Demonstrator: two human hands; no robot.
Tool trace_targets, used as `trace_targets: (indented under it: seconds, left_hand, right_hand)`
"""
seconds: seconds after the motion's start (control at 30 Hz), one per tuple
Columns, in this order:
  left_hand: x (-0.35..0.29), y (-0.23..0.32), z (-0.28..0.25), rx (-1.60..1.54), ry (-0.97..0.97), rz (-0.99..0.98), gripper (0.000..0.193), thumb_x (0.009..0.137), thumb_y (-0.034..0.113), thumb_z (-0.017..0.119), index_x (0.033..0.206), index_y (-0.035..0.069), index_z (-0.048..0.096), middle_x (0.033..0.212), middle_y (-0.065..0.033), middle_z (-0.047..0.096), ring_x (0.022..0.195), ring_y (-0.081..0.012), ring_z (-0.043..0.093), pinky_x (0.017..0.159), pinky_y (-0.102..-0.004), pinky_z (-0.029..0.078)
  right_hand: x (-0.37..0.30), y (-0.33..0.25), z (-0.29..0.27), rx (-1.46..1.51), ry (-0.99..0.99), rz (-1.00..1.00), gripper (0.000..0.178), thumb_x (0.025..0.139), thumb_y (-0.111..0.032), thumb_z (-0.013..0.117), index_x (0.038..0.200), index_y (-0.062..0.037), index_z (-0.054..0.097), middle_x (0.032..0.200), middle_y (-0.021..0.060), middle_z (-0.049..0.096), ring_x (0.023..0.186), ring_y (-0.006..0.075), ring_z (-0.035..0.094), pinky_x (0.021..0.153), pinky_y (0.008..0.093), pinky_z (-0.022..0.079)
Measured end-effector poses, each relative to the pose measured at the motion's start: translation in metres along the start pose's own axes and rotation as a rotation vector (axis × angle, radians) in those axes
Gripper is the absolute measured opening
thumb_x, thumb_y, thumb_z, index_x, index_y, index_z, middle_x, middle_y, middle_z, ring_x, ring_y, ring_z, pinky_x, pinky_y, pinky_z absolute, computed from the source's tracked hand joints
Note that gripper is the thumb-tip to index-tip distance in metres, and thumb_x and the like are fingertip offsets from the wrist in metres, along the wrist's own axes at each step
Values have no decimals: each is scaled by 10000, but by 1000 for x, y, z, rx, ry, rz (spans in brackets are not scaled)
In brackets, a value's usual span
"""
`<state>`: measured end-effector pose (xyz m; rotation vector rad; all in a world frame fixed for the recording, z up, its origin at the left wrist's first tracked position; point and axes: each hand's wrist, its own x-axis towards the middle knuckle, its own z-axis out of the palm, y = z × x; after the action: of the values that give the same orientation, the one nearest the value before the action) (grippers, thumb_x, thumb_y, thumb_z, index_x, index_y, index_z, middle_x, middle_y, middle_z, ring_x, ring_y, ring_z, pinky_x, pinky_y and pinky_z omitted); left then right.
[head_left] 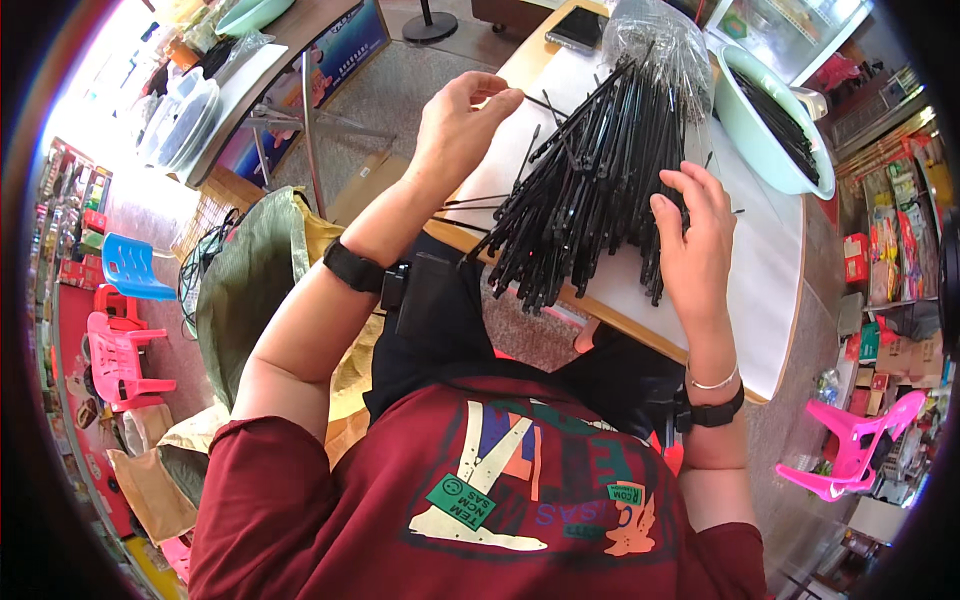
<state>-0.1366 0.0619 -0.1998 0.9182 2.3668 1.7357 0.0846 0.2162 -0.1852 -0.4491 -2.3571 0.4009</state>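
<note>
A large heap of thin black plastic sticks point(600, 190), with small knobbed ends, lies on the white-topped table point(755, 290) in front of me. Some ends overhang the near edge. Clear plastic wrapping point(655, 40) covers the far end of the heap. To the left of it, my left hand point(462, 128) is raised with its fingers curled, and thumb and finger meet at the tip of one thin black stick. My right hand point(697, 235) hovers over the heap's right side, fingers bent and apart, with nothing visible in it.
A pale green basin point(735, 105) holding more black sticks stands at the table's right. A phone point(577, 30) lies at the far left corner. Beside my left arm is a big green sack point(250, 290). Pink chairs point(125, 360) and a blue chair point(137, 268) stand at the left.
</note>
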Motion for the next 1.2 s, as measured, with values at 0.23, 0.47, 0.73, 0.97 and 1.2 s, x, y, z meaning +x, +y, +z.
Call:
trace_targets:
  seconds: [0.23,0.47,0.73,0.97,1.2]
  left_hand:
    - [8,-22,2,246,109,44,328,830,221,652,1062,-9,624,1008,-146,615,905,-211,622,826,-313,485]
    - [29,-35,20,368,8,129,278,794,178,615,1033,41,651,1083,-155,612,1002,-300,590,894,-383,458]
    - [60,-45,50,411,-332,382,336,823,43,489,1145,14,581,1152,-210,589,1149,-353,506,1002,-391,384]
    - [64,-27,34,429,-144,528,339,843,89,561,1178,37,555,1330,-194,484,1236,-343,456,1031,-398,362]
    - [-28,-2,-45,291,-220,239,218,851,167,627,989,-1,638,829,-101,660,705,-160,606,647,-282,478]
  right_hand:
    - [-4,11,-10,-14,0,12,212,843,-124,621,1038,-40,620,1143,137,562,1064,310,525,941,397,372]
    - [-11,19,-28,-19,-11,118,212,836,-128,612,1030,-43,623,1161,139,551,1081,306,507,935,403,379]
    - [-11,9,-16,96,-65,60,203,816,-103,626,1001,-21,624,1129,133,557,1046,313,502,925,400,389]
    - [-20,25,-16,73,-34,160,180,826,-103,608,992,-36,630,1142,122,559,1088,299,498,962,392,373]
    - [-45,59,-27,56,-24,295,173,833,-91,593,990,-24,621,1108,127,581,1054,288,532,886,359,436]
